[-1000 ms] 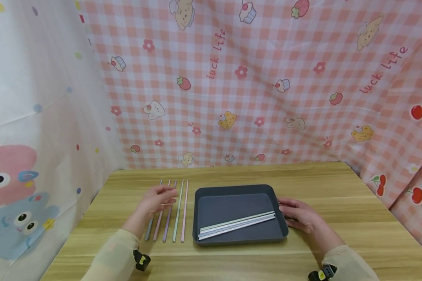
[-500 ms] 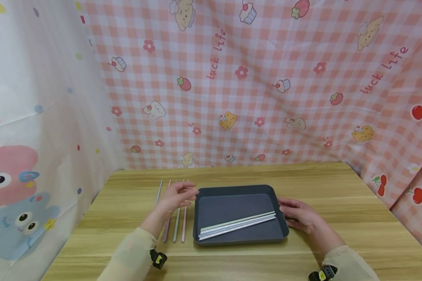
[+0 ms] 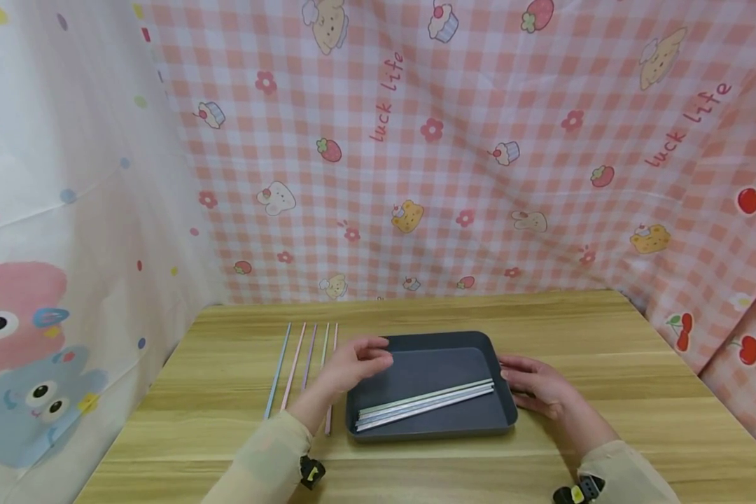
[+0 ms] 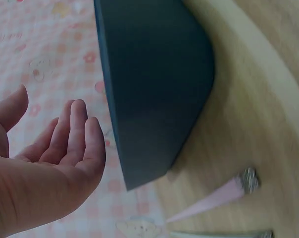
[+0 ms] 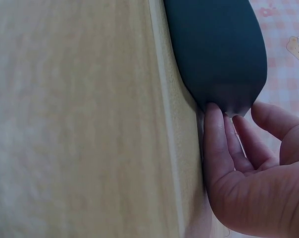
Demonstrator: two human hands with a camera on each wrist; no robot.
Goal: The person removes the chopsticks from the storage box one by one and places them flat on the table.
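Observation:
My left hand (image 3: 351, 364) hovers above the left edge of a dark grey rectangular tray (image 3: 437, 367), fingers loosely bent and holding nothing. In the left wrist view its palm faces up beside the tray's end wall (image 4: 154, 99). My right hand (image 3: 538, 387) touches the tray's right end; in the right wrist view the fingertips and thumb (image 5: 273, 119) rest against that outer wall. A few pale chopsticks (image 3: 425, 406) lie slantwise inside the tray. Left of it several pastel chopsticks lie in a row, among them a blue one (image 3: 278, 371) and a pink one (image 4: 216, 201).
Everything stands on a wood-grain table (image 3: 441, 469). A pink checked cloth (image 3: 365, 175) hangs behind its far edge, and a white printed curtain (image 3: 94, 224) hangs at the left. My left forearm covers parts of the chopstick row.
My left hand has moved right, from over the chopstick row to over the tray's left edge. My right hand, the tray and the chopsticks stay in place.

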